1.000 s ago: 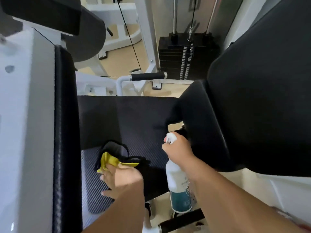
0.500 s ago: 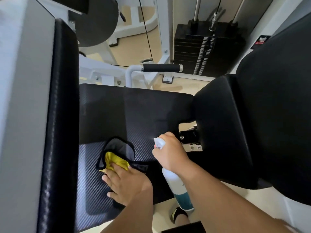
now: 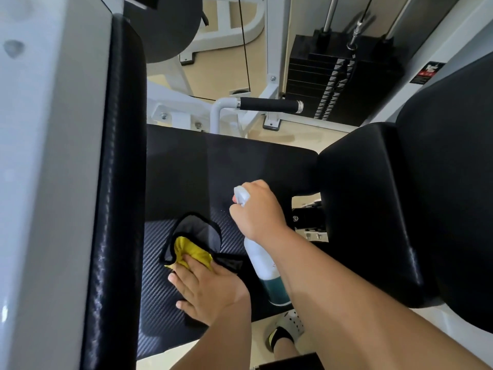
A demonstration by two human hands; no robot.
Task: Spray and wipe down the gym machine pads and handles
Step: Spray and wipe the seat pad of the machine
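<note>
right hand (image 3: 256, 212) gripping the white plastic spray bottle (image 3: 260, 260) has swung in over the black textured seat pad (image 3: 240, 166), flat left hand (image 3: 210, 292) still pressing the yellow-and-black cloth (image 3: 190, 249), so wiping's probably next.

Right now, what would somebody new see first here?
The bright yellow cloth jumps out: the left hand presses it on the black seat pad, low in the middle. Just right of it, the right hand holds a white spray bottle with a teal bottom, nozzle toward the pad.

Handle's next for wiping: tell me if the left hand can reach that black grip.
Probably yes: only open seat pad lies between the left hand and the grip; nothing blocks it.
</note>
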